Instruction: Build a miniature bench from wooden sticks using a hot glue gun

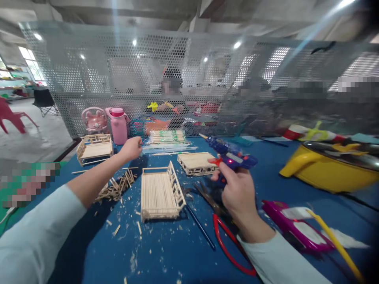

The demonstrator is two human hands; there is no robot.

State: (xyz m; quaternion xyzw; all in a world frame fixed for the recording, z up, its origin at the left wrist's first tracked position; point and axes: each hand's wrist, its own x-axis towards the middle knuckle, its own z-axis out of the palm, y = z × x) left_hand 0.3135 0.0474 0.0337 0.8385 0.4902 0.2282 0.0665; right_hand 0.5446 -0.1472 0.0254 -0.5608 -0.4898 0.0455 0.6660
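One of the hands, the right (239, 191), grips a blue glue gun (235, 157); the left (132, 148) is curled, its hold impossible to tell.

Glue gun (237, 158) (blue) in the right hand (239, 193)

Entries by clock-face from view centre.
- Left hand (134, 148), 9 o'clock: fingertips turned from me; I cannot tell what, if anything, they pinch.
- Right hand (239, 193), 4 o'clock: covers most of glue gun (238, 157) grip.
- Scissors (216, 228), 5 o'clock: partly behind right wrist.
- Yellow pan (319, 173), 3 o'clock: cropped by right edge.
- Red chair (12, 114), 9 o'clock: cut by left edge.
- Person (171, 75), 11 o'clock: part pixelated, veiled by mesh screen (142, 79); handwork too small for me.
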